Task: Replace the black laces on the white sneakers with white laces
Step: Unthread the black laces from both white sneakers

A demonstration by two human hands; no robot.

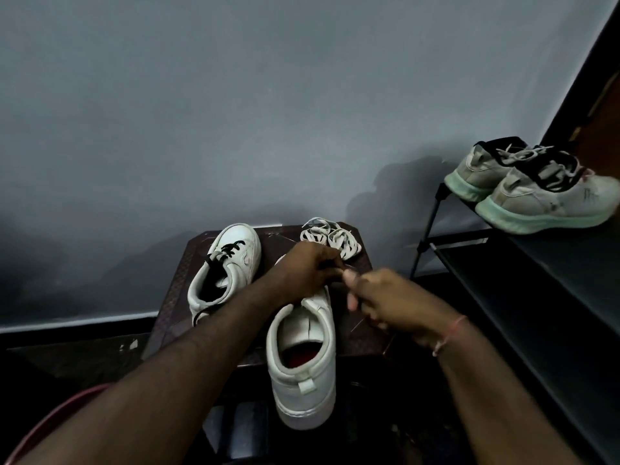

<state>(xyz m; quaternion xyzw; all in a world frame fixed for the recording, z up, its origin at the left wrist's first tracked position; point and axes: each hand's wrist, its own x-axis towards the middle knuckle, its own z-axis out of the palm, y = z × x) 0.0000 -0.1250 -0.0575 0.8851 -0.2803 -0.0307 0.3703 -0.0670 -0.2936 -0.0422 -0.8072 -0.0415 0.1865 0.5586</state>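
At centre frame, on the dark surface (176, 293): the near white sneaker (303, 374) lies heel toward you, its heel end overhanging the front edge. Your left grip (307, 271) sits on its front and covers the eyelets, fingers curled down. Your right grip (385, 297) is just right of it, thumb and fingers drawn together, blurred. Can't tell whether either has hold of a lace. The second white sneaker (246, 234) is just left of the near one, toe toward the wall, with its black laces (231, 249) still threaded. The white laces (330, 238) are bundled at the back right corner of the surface, just behind your left grip. At right of frame, a black rack (536, 283) carries a worn pair of trainers (536, 196).
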